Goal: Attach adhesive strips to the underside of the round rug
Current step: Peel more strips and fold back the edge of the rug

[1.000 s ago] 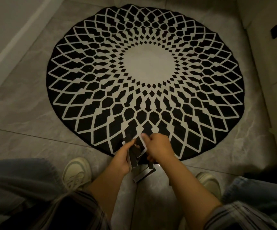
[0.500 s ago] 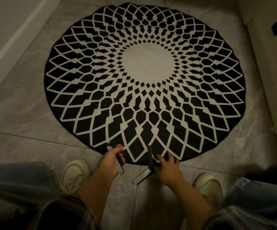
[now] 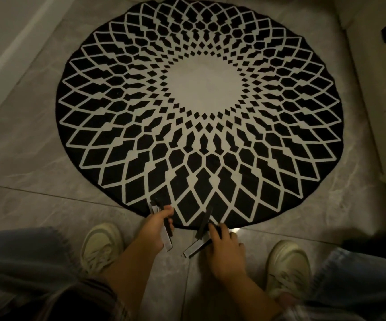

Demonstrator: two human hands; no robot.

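Lying flat with its pattern side up, the round rug (image 3: 199, 107) fills the middle and upper part of the frame on the tiled floor (image 3: 25, 158); its underside is hidden. The near edge of the rug is just above both hands, at the lower middle, and neither is clearly nearer. The left hand (image 3: 157, 228) grasps a bundle of strips (image 3: 166, 235) whose long axis runs almost up and down. The right hand (image 3: 224, 244) presses with its fingers on two more strips (image 3: 199, 246), which lie crossed at the rug edge; its grip looks loose. Compared with half a second ago, both hands are almost in the same place, with the view only closer.
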